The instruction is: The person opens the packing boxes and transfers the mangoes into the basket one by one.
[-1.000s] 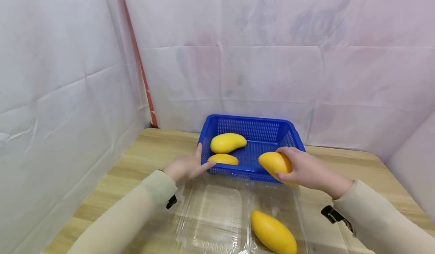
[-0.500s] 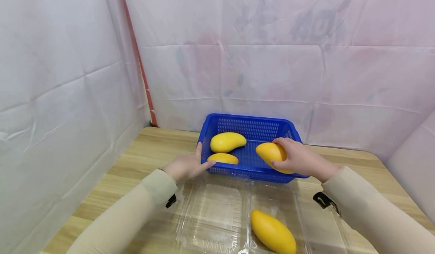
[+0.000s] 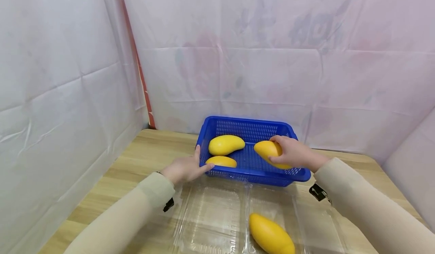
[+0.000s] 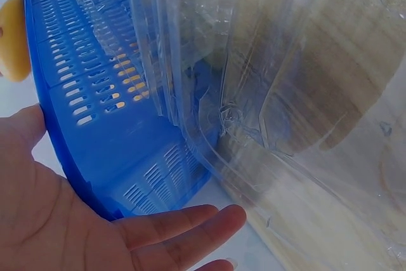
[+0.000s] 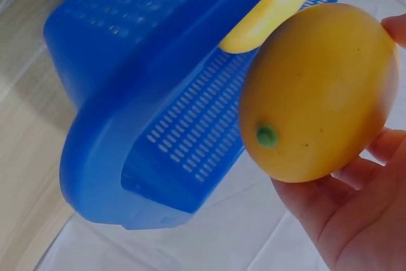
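In the head view, a yellow mango [image 3: 266, 151] is gripped by my right hand [image 3: 293, 154] over the right part of a blue plastic basket [image 3: 249, 176]. The right wrist view shows the held mango's green stem spot [image 5: 267, 136], with fingers and thumb curled around its sides. Two more mangoes lie inside at the left, a long one [image 3: 225, 144] behind a partly hidden one [image 3: 221, 161]. My left hand [image 3: 185, 169] touches the basket's front left corner. Seen from the left wrist, its thumb is at the rim and its fingers [image 4: 190, 236] extend fairly straight beside the wall.
A clear plastic clamshell container [image 3: 214, 218] lies opened flat on the wooden table [image 3: 112, 178], in front of the basket. Its right half holds another mango [image 3: 271, 233]. White sheeting [image 3: 265, 76] hangs behind the table and along both sides.
My right hand has carried its mango back and slightly left, from the basket's front rim to over its inside. The left hand stays at the corner.
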### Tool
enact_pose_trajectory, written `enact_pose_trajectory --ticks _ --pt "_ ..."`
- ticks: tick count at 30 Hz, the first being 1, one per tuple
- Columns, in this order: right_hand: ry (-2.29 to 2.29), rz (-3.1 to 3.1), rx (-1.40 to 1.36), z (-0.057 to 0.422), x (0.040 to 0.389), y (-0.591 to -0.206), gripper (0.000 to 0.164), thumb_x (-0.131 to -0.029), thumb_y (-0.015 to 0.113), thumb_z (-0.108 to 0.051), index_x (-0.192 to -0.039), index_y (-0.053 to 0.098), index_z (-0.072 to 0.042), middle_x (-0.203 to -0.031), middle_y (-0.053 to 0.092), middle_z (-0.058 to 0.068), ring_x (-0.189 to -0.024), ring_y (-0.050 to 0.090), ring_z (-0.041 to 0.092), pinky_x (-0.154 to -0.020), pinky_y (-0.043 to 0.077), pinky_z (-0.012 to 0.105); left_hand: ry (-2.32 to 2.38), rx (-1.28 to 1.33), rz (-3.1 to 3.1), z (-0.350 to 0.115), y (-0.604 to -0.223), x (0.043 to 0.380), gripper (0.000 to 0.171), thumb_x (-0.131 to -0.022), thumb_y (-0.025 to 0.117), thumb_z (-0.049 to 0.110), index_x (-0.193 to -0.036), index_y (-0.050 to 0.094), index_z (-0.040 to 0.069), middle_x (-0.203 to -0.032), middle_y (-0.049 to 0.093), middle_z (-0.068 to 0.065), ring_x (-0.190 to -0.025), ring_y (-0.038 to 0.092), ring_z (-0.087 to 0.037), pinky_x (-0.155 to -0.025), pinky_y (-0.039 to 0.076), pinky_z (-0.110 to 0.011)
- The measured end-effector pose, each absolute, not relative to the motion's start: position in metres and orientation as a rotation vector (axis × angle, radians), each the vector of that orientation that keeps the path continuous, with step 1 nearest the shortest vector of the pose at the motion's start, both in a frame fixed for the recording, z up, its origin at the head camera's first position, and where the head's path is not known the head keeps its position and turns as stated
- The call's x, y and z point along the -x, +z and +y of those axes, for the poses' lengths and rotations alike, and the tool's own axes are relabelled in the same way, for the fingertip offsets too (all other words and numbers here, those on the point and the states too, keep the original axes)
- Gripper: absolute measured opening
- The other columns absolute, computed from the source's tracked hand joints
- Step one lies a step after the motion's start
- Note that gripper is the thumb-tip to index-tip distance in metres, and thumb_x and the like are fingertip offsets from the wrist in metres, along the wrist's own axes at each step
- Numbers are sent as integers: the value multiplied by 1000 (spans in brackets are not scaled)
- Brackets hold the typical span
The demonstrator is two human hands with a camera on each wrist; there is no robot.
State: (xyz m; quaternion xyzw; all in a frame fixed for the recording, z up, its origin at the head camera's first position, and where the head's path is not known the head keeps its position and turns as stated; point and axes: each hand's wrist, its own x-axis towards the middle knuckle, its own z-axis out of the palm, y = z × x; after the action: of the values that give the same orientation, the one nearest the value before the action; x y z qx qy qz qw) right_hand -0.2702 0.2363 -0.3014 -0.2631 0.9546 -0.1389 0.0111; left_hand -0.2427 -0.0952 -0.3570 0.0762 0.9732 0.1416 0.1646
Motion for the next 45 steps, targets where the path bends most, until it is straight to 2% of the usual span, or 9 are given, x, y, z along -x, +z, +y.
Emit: enact_pose_trajectory --ticks 6,11,21,28,31,33,38,41,45 --pt "-416 2948 841 233 278 -305 54 -80 68 -32 -118 53 3 -99 59 10 -77 51 20 -69 46 38 410 -198 2765 -94 -362 240 103 -81 29 78 -150 -6 10 -110 64 -10 -55 53 -20 -50 40 -32" --pt "-382 2929 823 232 286 -302 55 -80 68 -32 -120 51 3 -102 59 10 -80 52 21 -73 47 41 417 -214 2768 -94 -361 240 103 -81 27 78 -149 -8 9 -114 63 -11 -59 54 -19 -52 41 -32" --pt "-376 2862 836 232 299 -297 57 -81 68 -32 -122 51 3 -104 59 10 -79 52 19 -72 47 37 408 -208 2776 -95 -362 240 103 -82 28 78 -149 -7 9 -118 61 -12 -62 56 -19 -54 43 -32" --pt "-394 2778 825 232 303 -299 57 -83 67 -34 -124 50 1 -104 59 8 -79 52 18 -72 46 34 370 -220 2784 -93 -363 240 102 -82 27 78 -150 -4 8 -85 64 -4 -52 54 -20 -48 38 -32" --pt "-366 2778 830 232 307 -300 57 -83 67 -34 -123 50 2 -101 59 7 -78 51 18 -70 45 33 399 -235 2777 -93 -363 240 103 -82 28 78 -150 -4 8 -93 66 -7 -57 56 -21 -53 43 -34" --pt "-352 2781 839 230 311 -299 57 -83 66 -34 -123 50 2 -101 59 7 -77 51 18 -69 45 33 406 -240 2779 -95 -362 241 103 -82 27 78 -149 -5 7 -110 64 -12 -67 60 -21 -59 46 -35" --pt "-348 2798 839 226 322 -296 57 -84 65 -34 -124 49 2 -102 58 10 -80 51 20 -71 45 36 390 -206 2785 -100 -358 244 103 -81 27 78 -149 -9 9 -131 53 -13 -68 60 -22 -57 45 -35" --pt "-343 2799 801 227 325 -295 57 -83 66 -33 -125 48 2 -103 58 10 -81 51 22 -73 45 36 354 -229 2791 -99 -356 246 103 -81 26 78 -149 -7 8 -131 52 -13 -66 58 -19 -54 44 -32" --pt "-321 2787 786 231 327 -300 58 -82 65 -33 -125 48 3 -103 57 11 -82 50 22 -72 44 36 328 -244 2791 -96 -358 245 103 -81 25 79 -149 -5 7 -119 61 -11 -63 57 -19 -53 42 -32"
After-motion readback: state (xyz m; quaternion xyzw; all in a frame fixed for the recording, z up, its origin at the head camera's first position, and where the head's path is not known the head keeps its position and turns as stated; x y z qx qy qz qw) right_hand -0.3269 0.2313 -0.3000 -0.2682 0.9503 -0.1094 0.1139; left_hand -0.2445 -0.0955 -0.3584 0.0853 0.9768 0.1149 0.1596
